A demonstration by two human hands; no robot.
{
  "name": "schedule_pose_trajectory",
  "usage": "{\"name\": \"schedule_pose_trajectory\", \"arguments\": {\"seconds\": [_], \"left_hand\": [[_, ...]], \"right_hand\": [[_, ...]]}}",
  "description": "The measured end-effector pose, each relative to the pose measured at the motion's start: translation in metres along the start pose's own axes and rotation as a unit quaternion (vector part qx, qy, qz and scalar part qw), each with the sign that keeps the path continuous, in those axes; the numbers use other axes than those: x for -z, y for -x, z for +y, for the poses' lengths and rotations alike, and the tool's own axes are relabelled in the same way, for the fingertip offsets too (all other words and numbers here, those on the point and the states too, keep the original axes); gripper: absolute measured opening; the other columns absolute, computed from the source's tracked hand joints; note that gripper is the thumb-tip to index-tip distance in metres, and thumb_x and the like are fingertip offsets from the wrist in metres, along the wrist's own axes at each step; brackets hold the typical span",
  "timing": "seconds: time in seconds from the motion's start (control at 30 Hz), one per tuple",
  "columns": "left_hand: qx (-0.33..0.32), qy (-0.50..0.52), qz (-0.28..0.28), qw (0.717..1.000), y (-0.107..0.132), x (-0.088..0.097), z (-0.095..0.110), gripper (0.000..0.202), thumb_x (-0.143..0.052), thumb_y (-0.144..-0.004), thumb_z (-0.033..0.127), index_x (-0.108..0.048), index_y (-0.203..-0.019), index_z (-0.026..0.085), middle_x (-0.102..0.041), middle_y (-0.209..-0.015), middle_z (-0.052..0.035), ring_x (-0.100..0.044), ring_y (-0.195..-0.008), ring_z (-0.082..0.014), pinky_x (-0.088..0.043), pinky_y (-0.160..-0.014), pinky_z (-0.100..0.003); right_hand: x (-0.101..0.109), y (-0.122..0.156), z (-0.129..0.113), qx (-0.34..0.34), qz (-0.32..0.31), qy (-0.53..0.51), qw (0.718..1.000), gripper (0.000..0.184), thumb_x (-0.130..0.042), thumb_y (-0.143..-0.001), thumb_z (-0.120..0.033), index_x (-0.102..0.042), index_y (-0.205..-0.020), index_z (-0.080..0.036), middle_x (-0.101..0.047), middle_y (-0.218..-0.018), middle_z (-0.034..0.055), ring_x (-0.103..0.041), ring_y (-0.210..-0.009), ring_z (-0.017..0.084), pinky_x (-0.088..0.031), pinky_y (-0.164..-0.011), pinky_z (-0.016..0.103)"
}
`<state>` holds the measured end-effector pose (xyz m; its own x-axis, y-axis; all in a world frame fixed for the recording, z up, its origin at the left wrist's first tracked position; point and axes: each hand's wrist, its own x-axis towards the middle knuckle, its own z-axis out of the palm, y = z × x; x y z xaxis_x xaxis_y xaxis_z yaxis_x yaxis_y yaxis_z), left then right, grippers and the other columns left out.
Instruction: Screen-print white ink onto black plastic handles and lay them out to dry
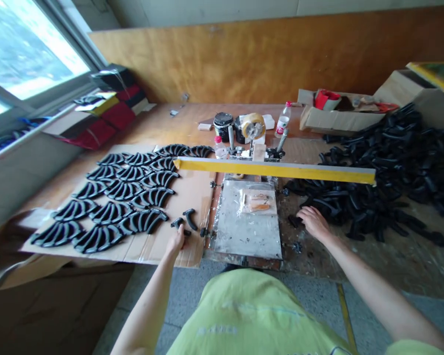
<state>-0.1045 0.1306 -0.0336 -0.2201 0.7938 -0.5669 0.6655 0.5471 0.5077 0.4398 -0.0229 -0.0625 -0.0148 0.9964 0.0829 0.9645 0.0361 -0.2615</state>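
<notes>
black part (177, 223) in left hand (176, 239)

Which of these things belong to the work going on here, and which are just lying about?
Seemingly part of the job:
left hand, at a black piece
right hand, beside the black pile
black rows on cardboard
metal plate between the hands

Probably just lying about:
larger red-capped bottle
tape roll
open carton

We are holding our bare arms (148, 301) forward and apart, left hand (176, 238) gripping, right hand (314, 221) facing palm down.
</notes>
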Motion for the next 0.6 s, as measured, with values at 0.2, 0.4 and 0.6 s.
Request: {"name": "schedule_pose_trajectory", "arguments": {"seconds": [0.2, 0.4, 0.6], "left_hand": [[-0.064, -0.024, -0.018, 0.998, 0.009, 0.012, 0.038, 0.044, -0.05, -0.078, 0.058, -0.058, -0.06, 0.019, -0.042, -0.034, -0.0013, -0.041, -0.032, -0.0177, -0.032, -0.042, -0.028], [-0.302, 0.153, -0.033, 0.94, 0.063, 0.025, 0.161, 0.057, -0.035, -0.086, 0.067, -0.061, -0.099, 0.018, -0.057, -0.055, 0.0005, -0.045, -0.041, -0.0104, -0.033, -0.045, -0.021], [-0.414, 0.349, -0.105, 0.834, 0.124, 0.02, 0.222, 0.06, -0.036, -0.088, 0.065, -0.064, -0.094, 0.013, -0.053, -0.051, 0.0009, -0.043, -0.04, -0.0088, -0.034, -0.042, -0.02]], "right_hand": [[0.014, -0.046, -0.074, -0.002, 0.144, -0.087, 0.986, 0.029, -0.053, -0.09, -0.024, -0.063, -0.117, -0.022, -0.067, -0.109, 0.0082, -0.059, -0.099, 0.024, -0.046, -0.091, 0.039], [0.011, -0.107, -0.141, 0.102, 0.082, -0.079, 0.988, 0.026, -0.054, -0.089, -0.015, -0.069, -0.109, -0.021, -0.066, -0.103, 0.0066, -0.055, -0.099, 0.022, -0.045, -0.089, 0.035], [0.017, -0.092, -0.143, 0.08, 0.077, -0.056, 0.992, 0.037, -0.056, -0.089, -0.025, -0.061, -0.126, -0.027, -0.064, -0.117, 0.007, -0.051, -0.113, 0.026, -0.039, -0.099, 0.043]]}}
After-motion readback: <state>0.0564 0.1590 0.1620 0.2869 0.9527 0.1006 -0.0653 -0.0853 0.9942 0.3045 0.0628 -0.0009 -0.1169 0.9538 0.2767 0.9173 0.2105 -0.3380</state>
